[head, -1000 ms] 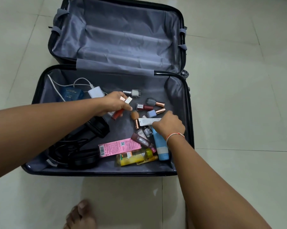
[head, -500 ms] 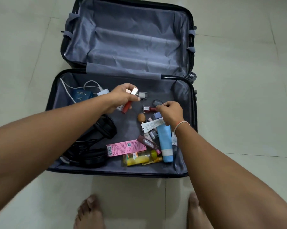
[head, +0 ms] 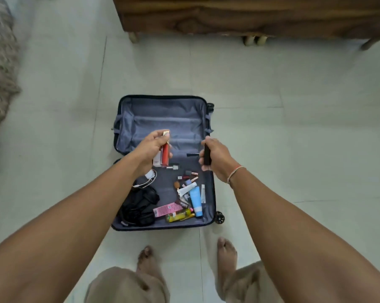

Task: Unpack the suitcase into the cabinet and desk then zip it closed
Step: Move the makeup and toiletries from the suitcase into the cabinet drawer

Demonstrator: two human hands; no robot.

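The open suitcase (head: 208,206) lies on the floor below me, grey lining showing. My left hand (head: 150,147) is raised above it, shut on a red lip-gloss tube (head: 165,154) and a small white item. My right hand (head: 217,155) is also raised, shut on a slim black tube (head: 207,153). Left in the near half are a blue tube (head: 195,199), a pink box (head: 166,209), a yellow bottle (head: 180,216), several nail polishes (head: 189,174), a white charger with cable (head: 149,174) and black headphones (head: 138,206).
A dark wooden cabinet (head: 250,16) on short legs stands across the tiled floor beyond the suitcase. A grey knitted cloth (head: 1,62) hangs at the left edge. My bare feet (head: 226,252) stand just in front of the suitcase.
I have straightened up, so the suitcase looks smaller and farther. Both hands lifted out of it, the left with the red tube, the right now holding a black tube.
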